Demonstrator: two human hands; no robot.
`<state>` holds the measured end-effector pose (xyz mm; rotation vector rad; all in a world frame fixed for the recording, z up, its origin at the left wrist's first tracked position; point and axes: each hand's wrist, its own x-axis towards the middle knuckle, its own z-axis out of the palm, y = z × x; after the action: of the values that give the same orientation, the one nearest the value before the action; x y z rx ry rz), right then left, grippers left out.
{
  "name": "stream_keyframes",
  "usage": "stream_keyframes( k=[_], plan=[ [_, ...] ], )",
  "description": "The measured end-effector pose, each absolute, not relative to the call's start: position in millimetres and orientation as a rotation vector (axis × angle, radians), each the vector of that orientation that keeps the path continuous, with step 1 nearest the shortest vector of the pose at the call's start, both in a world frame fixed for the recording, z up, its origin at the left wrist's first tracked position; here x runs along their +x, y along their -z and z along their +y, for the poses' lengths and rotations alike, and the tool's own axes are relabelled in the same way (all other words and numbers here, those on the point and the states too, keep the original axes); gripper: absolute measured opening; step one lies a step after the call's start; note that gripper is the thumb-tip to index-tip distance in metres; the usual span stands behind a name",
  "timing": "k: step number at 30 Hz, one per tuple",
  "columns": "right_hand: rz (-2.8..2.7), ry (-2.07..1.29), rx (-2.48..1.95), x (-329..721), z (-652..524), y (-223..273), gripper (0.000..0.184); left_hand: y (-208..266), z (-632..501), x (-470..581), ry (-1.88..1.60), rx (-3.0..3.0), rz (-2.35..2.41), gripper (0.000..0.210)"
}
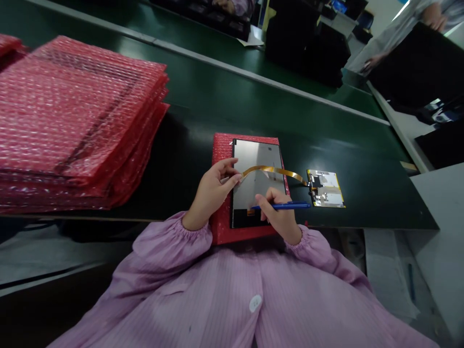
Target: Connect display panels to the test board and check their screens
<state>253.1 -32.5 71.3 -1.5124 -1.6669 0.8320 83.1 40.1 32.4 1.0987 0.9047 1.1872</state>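
Between thumb and fingers, my left hand (217, 187) pinches one end of an orange flex cable (268, 168). The cable arches to the right and joins a small circuit board (328, 189) with a yellow edge. My right hand (277, 212) is closed around a blue pen (290, 206), its tip near the lower part of a flat display panel (250, 193). The panel has a silver-grey back and a black lower strip. Under it lies a red bubble-wrap pouch (221, 232).
A tall stack of red bubble-wrap pouches (79, 116) stands on the left of the green table (203, 92). Black stacked trays (304, 43) are at the back. At the upper right, a co-worker's hands (433, 19) hold a large black tray (416, 67).
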Motion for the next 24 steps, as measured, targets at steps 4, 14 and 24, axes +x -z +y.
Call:
stream_keyframes(
  k=[4,14,24],
  plan=[
    [-1.708,-0.823,-1.508,252.7,-32.3,-72.0,0.040,-32.5,40.1,82.6,-1.180,1.108,0.908,0.052],
    [-1.650,-0.749,-1.481,252.7,-34.1,-69.5,0.043,-31.2,41.7,83.3,-1.174,1.111,0.923,0.051],
    [-1.677,-0.189,-1.455,336.3,-61.6,-73.1,0.047,-31.7,41.0,82.1,-1.167,1.112,0.938,0.052]
  ],
)
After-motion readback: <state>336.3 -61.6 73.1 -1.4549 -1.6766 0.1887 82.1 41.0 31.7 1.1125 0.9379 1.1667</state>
